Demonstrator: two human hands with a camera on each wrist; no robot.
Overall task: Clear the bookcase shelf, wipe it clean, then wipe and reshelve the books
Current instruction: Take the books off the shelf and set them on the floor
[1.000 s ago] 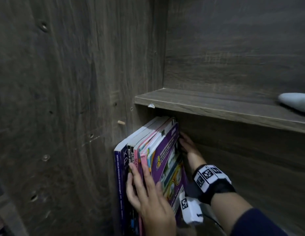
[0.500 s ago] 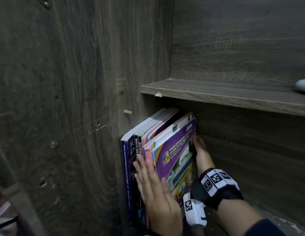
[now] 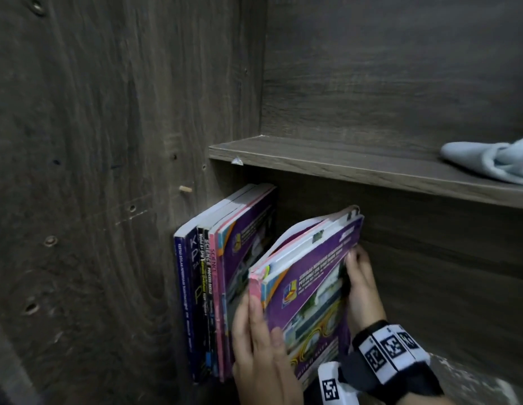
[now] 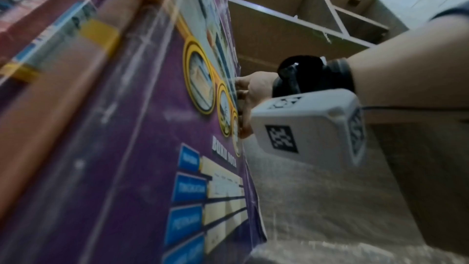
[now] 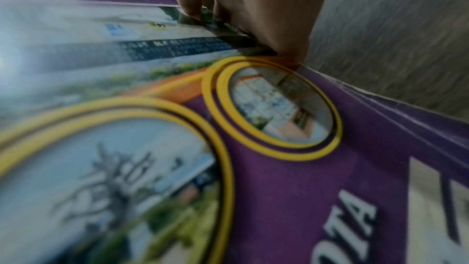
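Lower shelf, clearing step: bundle of books, tilted clear of remaining books, gripped between left hand and right hand. Next: lift bundle out without spilling.

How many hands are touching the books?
2. The left hand holds the spine side of the tilted bundle of books; the right hand grips its far edge. Fingers behind are hidden.

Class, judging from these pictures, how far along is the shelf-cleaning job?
Done: nothing visibly finished. In hand: both hands, left hand and right hand, grip a purple-covered bundle tilted away from the standing books. Left: removing those, wiping with the blue cloth lying on the upper shelf, reshelving.
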